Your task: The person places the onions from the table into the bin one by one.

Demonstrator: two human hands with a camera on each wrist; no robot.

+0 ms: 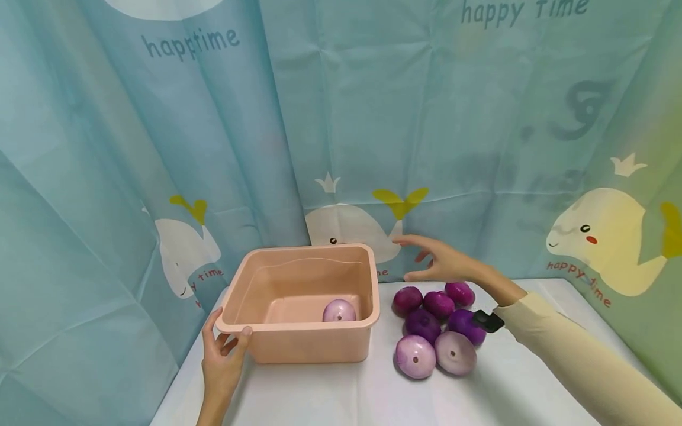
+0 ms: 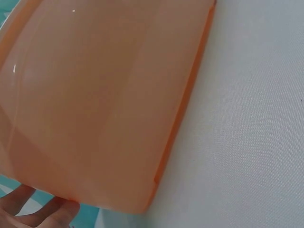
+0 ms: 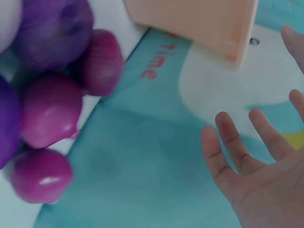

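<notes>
A peach plastic bin (image 1: 306, 346) stands on the table, with one pale purple onion (image 1: 339, 310) inside. My left hand (image 1: 221, 361) grips the bin's front left corner, thumb on the front side and fingers round the left side. The left wrist view shows its fingers (image 2: 47, 209) against the bin wall. My right hand (image 1: 439, 260) is in the air to the right of the bin, fingers spread and holding nothing. Just below it lies a group of onions, with two pale ones (image 1: 415, 357) in front and darker purple and magenta ones (image 1: 438, 305) behind.
A white cloth (image 1: 383, 396) covers the table. Behind and at the sides hangs a blue-green curtain (image 1: 453, 118) with whale prints, close to the bin's back. A small black object (image 1: 487, 320) sits at the right sleeve's cuff.
</notes>
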